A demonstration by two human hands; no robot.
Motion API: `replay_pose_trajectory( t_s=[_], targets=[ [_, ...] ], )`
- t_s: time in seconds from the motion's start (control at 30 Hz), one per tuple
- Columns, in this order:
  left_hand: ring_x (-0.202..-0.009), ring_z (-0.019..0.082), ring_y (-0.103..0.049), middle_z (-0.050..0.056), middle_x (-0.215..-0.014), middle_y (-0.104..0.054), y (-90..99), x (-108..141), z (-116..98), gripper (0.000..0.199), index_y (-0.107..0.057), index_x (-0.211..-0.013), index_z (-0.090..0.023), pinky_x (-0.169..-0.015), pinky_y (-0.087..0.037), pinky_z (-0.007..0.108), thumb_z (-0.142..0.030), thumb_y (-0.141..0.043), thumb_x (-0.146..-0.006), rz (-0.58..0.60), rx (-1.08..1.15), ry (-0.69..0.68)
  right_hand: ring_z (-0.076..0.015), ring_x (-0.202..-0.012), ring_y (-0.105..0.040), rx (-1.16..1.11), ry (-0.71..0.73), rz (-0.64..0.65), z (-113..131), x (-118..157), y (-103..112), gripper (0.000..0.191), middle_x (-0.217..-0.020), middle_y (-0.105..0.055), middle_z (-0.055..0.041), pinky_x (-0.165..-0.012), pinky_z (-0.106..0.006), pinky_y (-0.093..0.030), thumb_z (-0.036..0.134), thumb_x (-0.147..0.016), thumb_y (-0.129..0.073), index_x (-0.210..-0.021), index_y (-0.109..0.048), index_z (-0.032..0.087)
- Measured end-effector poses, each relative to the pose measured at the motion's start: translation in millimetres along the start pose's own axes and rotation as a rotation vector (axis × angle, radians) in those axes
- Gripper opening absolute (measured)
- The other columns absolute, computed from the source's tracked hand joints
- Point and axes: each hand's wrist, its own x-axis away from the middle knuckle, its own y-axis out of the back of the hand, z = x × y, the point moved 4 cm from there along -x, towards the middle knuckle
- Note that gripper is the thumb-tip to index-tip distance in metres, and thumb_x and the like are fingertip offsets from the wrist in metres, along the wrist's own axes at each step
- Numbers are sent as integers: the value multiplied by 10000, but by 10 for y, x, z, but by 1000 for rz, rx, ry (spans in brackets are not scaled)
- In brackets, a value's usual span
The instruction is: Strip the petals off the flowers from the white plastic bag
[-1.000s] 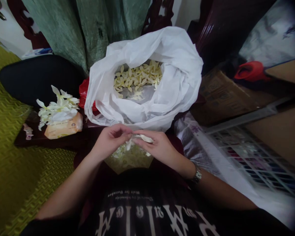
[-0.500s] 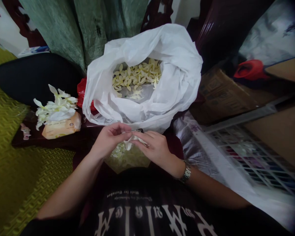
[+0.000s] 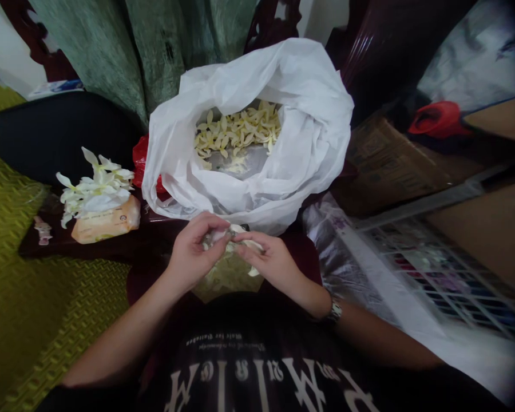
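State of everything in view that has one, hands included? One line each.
Left hand: fingers curled in, exact hold unclear
Right hand: grip closed on a white flower
White bag: mouth open, flowers inside
Loose flowers: heaped toward bag's far side
Tissue pack: tissue sticking out, cut flowers on top
Red bag: crumpled, partly hidden
Watch: worn on right wrist
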Motion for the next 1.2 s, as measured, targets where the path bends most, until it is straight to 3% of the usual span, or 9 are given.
replay_pose_trajectory(
  t_s=[0.13,0.3,0.5,0.6,0.8,0.97,1.07,1.2],
  targets=[
    [-884,170,-645,47,-922,-688,-125,35,129,151,-734,-898,-181,-832,-523,292,-176,-776,-753,76,310,205,-193,-798,-675,-215,-105,50,-110,-114,-108,395,-903,-754,-32,-728,-293,-538,554,-818,-735,-1014,-748,211],
    [-666,103,-635,-5,-769,-674,-158,37,293,219,-764,-857,-165,-678,-531,235,-110,-821,-652,83,730,520,-168,-729,-649,-422,-134,87,-215,-145,-195,350,-762,-703,3,-713,-280,-524,529,-786,-780,-927,-716,216],
    [-709,105,-689,1,-811,-700,-120,32,300,405,-790,-945,-162,-716,-565,212,-31,-828,-564,152,876,646,-145,-663,-599,-421,-99,26,-246,-114,-177,292,-721,-665,9,-674,-273,-497,482,-789,-774,-867,-701,211],
    [-729,99,-688,3,-819,-730,-83,38,328,394,-798,-938,-175,-746,-565,209,-51,-876,-572,68,765,589,-142,-630,-569,-326,-123,-17,-267,-95,-114,315,-729,-666,0,-620,-268,-473,499,-781,-769,-883,-710,207],
    [-714,143,-686,32,-796,-766,55,32,291,191,-809,-914,-186,-756,-562,279,-272,-853,-749,-94,387,329,-135,-573,-543,-214,-123,-45,-238,0,-6,335,-687,-649,5,-544,-250,-433,497,-806,-754,-975,-735,208],
    [-791,153,-662,34,-841,-751,180,-21,211,124,-812,-865,-208,-786,-529,288,-273,-840,-763,-247,66,99,-179,-723,-668,-125,40,-108,-14,58,38,219,-842,-765,-44,-673,-283,-526,422,-850,-726,-897,-775,213],
    [-833,159,-657,35,-837,-740,197,-49,159,89,-806,-859,-207,-813,-519,293,-255,-818,-785,-274,-74,-38,-184,-762,-686,-85,130,-53,159,89,49,203,-853,-775,-43,-715,-284,-532,394,-882,-695,-893,-784,212],
    [-775,153,-675,42,-872,-776,158,-44,169,133,-793,-916,-193,-760,-534,287,-287,-783,-823,-273,-84,3,-156,-675,-630,-60,71,81,250,82,23,303,-768,-728,-21,-653,-266,-483,468,-918,-647,-897,-777,194]
  ],
)
